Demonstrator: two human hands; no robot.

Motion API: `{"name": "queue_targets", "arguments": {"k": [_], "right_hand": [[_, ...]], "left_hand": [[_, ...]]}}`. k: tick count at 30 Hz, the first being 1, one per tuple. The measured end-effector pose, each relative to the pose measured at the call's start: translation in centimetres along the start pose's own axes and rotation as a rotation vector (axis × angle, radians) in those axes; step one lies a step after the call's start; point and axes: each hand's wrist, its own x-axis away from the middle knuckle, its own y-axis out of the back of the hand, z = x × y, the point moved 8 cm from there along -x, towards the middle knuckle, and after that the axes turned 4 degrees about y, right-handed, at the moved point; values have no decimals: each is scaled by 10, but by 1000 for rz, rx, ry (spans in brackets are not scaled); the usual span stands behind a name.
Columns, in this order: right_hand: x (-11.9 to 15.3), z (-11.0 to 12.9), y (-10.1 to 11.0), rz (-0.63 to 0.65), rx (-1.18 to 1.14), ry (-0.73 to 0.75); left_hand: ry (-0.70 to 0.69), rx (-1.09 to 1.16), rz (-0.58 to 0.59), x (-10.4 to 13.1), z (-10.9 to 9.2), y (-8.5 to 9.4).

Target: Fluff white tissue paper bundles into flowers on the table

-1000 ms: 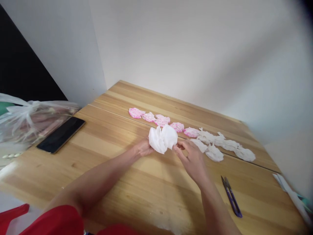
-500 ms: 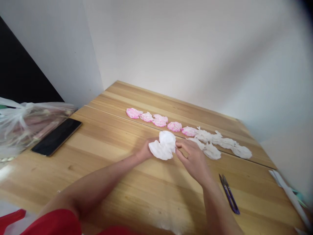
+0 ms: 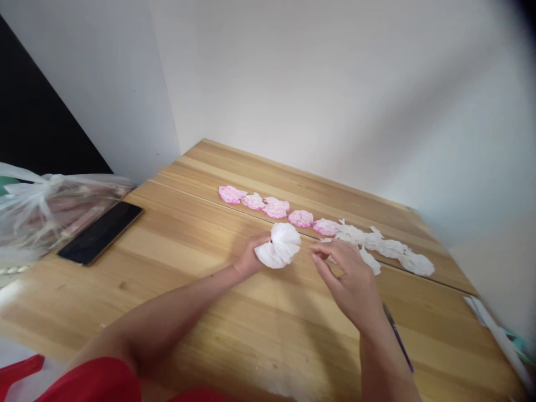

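Observation:
A white ruffled flower point(image 3: 280, 247), which looks like thin paper or cloth, is held above the table in my left hand point(image 3: 250, 257). Those fingers are closed round its back and partly hidden by it. To the right of the flower, and apart from it, is my right hand point(image 3: 347, 279). Its thumb and forefinger are drawn together as in a pinch; anything between them is too small to make out. Behind my right hand lie several white flowers point(image 3: 416, 262), partly covered by it. Pink-edged flowers point(image 3: 276, 208) continue that row to the left.
Purple-handled thread snips point(image 3: 400, 340) lie partly behind my right forearm. On the left are a black phone point(image 3: 100, 231) and a clear plastic bag point(image 3: 62, 206) with things inside. White strips point(image 3: 494, 326) lie along the right edge of the wooden table point(image 3: 188, 329).
My right hand has drawn away from the flower to the right, now covering some white flowers and part of the snips. The flower in my left hand looks rounder and more gathered.

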Motion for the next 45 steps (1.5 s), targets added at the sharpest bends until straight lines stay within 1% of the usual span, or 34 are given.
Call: {"name": "queue_targets", "arguments": {"k": [4, 7, 9, 12, 15, 18, 22, 25, 28, 31, 34, 37, 40, 42, 44, 45], "right_hand": [[1, -1, -4, -41, 70, 16], [3, 0, -8, -47, 80, 24], [3, 2, -11, -42, 74, 31], [2, 5, -15, -35, 76, 54], [1, 5, -16, -33, 90, 67], [1, 3, -14, -41, 89, 68], [1, 2, -16, -4, 76, 61], [2, 1, -21, 37, 51, 52], [2, 2, -25, 68, 22, 39], [0, 6, -28, 92, 20, 48], [-1, 11, -30, 113, 27, 61], [-2, 16, -23, 82, -14, 62], [0, 17, -3, -36, -63, 42], [2, 14, 12, -111, -51, 14], [5, 10, 22, -143, -16, -5], [6, 8, 24, -143, 0, -8]], "left_hand": [[16, -3, 27, 0, -2, -4], [-10, -3, 78, 1, -5, -8], [-33, -34, 128, 2, -7, -12], [-19, -80, 187, 4, -9, -17], [6, -126, 228, 5, -12, -20], [-31, -166, 247, 6, -15, -22], [-128, -199, 266, 8, -21, -25], [-156, -273, 284, 10, -23, -27], [-187, -350, 328, 11, -27, -30], [-185, -432, 369, 12, -27, -34], [-151, -477, 364, 12, -23, -34], [-150, -470, 343, 13, -21, -32], [-150, -414, 287, 12, -20, -26], [-149, -355, 265, 13, -20, -24], [-148, -283, 256, 12, -17, -24], [-122, -238, 243, 11, -12, -24]]}}
